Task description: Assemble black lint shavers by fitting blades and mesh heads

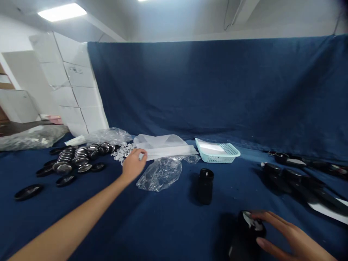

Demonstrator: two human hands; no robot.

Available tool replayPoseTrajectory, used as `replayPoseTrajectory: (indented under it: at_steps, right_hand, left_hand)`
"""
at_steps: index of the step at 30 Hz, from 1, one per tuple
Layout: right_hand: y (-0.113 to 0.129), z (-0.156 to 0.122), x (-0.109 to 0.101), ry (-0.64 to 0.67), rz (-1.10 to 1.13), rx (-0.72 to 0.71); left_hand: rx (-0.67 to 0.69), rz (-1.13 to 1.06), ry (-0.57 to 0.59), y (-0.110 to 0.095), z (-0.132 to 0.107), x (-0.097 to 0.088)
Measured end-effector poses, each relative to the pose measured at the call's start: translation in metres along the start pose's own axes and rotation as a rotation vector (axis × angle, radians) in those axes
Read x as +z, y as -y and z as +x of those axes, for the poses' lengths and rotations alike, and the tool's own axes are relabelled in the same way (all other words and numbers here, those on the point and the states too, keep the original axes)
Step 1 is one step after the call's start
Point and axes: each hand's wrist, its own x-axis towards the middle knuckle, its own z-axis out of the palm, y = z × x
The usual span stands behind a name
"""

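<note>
My left hand [134, 165] reaches forward over the table, its fingers curled into a pinch beside a pile of small grey pieces [123, 151] and the near edge of a white translucent sheet [168, 150]. Whether something small sits between those fingertips is hidden. At the lower right, my right hand [284, 232] has its thumb and fingers around the top of a black housing [246, 235], which has a whitish part in its opening. A second black housing [206, 186] stands upright nearer the middle.
Stacked shiny black rings or lids [63, 165] lie at the left. A crumpled clear plastic bag [161, 174] is near the middle, with a pale-green basket [217, 158] behind it. Black handled parts [293, 177] lie at the right. A blue cloth [217, 90] hangs behind.
</note>
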Motion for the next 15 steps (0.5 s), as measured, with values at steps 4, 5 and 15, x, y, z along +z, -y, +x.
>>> replayPoseTrajectory:
  at_steps: [4,5,15]
  right_hand:
    - [0.018,0.003,-0.005,-0.005,0.186,0.009]
    - [0.022,0.005,-0.007,-0.014,0.227,0.004]
    - [0.027,0.015,-0.024,0.029,0.364,-0.094]
  left_hand:
    - [-0.042,0.251,0.068,0.055,0.025,-0.012]
    - [-0.046,0.297,0.093,0.064,0.027,-0.013]
    - [-0.07,0.424,0.256,0.099,0.04,-0.014]
